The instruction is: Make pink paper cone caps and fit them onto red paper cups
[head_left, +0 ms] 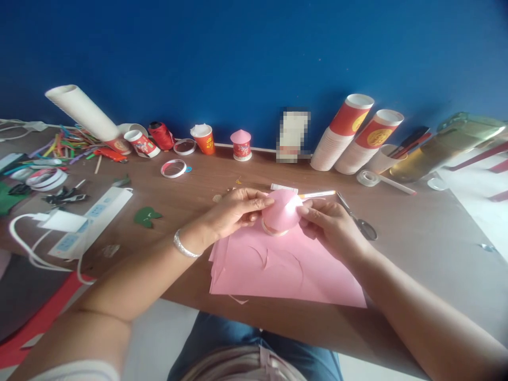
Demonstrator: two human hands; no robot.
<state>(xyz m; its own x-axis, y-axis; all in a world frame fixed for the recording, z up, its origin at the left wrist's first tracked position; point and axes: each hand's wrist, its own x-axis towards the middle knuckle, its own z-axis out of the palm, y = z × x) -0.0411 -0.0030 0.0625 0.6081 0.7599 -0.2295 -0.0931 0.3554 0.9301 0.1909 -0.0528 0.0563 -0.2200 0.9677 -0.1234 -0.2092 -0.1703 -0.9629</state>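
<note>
Both of my hands pinch opposite edges of a shallow pink paper cone (282, 210). My left hand (240, 209) closes on its left edge, thumb on top. On the right edge, the thumb and fingers of my right hand (327, 219) are closed too. Just below the cone a pale round rim (273, 229) shows; the cone hides the rest of it. Stacked pink paper sheets (254, 280) lie beneath, with thin curved paper offcuts on top. Near my right hand are scissors (367, 229) and a white pen (319, 194).
At the back stands a small red cup piece with a pink cone top (241, 144). Tall paper cup stacks (337, 135) lean at the right, beside a tape roll (368, 178). A power strip (93, 222), cables and green scraps (146, 216) lie left.
</note>
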